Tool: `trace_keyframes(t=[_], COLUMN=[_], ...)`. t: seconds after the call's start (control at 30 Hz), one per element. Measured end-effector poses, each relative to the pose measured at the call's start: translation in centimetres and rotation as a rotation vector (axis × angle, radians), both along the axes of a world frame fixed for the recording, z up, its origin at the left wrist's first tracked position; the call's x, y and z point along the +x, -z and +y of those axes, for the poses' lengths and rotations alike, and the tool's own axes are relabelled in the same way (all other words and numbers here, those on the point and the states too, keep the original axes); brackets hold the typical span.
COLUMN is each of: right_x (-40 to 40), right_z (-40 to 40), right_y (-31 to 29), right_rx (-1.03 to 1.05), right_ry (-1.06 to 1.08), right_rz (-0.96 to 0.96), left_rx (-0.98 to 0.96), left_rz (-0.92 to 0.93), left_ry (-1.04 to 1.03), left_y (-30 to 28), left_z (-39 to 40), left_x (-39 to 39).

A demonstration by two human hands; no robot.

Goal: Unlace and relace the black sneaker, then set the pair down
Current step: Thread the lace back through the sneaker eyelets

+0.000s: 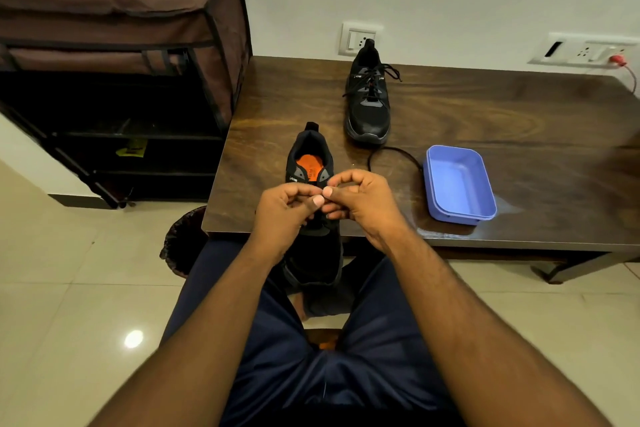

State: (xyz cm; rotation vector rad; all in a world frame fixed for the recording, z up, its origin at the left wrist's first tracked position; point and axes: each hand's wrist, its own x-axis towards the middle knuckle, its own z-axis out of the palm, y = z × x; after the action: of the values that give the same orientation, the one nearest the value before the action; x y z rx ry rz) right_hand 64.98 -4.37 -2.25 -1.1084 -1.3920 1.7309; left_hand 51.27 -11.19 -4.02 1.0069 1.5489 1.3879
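Over wood-grain table edge [381,234]: both hands' fingers [317,201] pinch mesh sneaker [311,163] (orange insole).

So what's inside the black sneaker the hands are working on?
An orange insole shows through the near black sneaker's opening. Both hands, left and right, cover the tongue and toe interior.
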Motion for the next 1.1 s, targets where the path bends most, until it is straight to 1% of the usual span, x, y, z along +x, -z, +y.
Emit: trace_keyframes(t=[0.07, 0.13, 0.2, 0.27, 0.33, 0.43, 0.53, 0.6, 0.67, 0.8, 1.0, 1.1], right_x=[-0.3, -0.8, -1.2, -1.3, -1.5, -2.6, -3.7, -3.8, -3.7, -3.9, -3.6, -3.3], right_z=[-0.1, -0.2, -0.1, 0.4, 1.1, 0.5, -0.1, 0.1, 0.2, -0.5, -1.2, -1.0], right_y=[0.2, 0.3, 0.4, 0.9, 1.8, 2.6, 2.6, 2.5, 2.5, 2.5, 3.7, 3.8], right_rx=[0.034, 0.046, 0.0, -0.021, 0.089, 0.288, 0.354, 0.356, 0.344, 0.408, 0.332, 0.289], right_ry=[0.088, 0.118, 0.134, 0.234, 0.301, 0.192, 0.129, 0.122, 0.116, 0.143, 0.299, 0.319], right_rz=[-0.061, -0.106, -0.112, -0.123, -0.272, -0.564, -0.768, -0.837, -0.837, -0.924, -0.754, -0.686], left_rx=[0.009, 0.023, 0.032, 0.013, -0.009, -0.021, -0.031, -0.039, -0.053, -0.061, -0.081, -0.126], left_rz=[-0.053, -0.09, -0.085, -0.083, -0.041, 0.006, 0.016, 0.018, 0.04, 0.145, 0.384, 0.431], left_ry=[0.01, 0.006, -0.064, -0.155, -0.206, -0.225, -0.242, -0.223, -0.202, -0.225, -0.177, -0.133], left_y=[0.4, 0.4, 0.6, 1.0, 1.5, 1.9, 2.2, 2.2, 2.3, 3.1, 3.6, 3.8], left_z=[-0.1, -0.2, -0.1, 0.1, 0.3, 0.4, 0.7, 1.0, 1.4, 2.0, 2.4, 2.3], left_x=[0.3, 0.5, 0.1, -0.7, -1.5, -1.6, -1.2, -0.9, -0.6, -0.3, 0.0, 0.4])
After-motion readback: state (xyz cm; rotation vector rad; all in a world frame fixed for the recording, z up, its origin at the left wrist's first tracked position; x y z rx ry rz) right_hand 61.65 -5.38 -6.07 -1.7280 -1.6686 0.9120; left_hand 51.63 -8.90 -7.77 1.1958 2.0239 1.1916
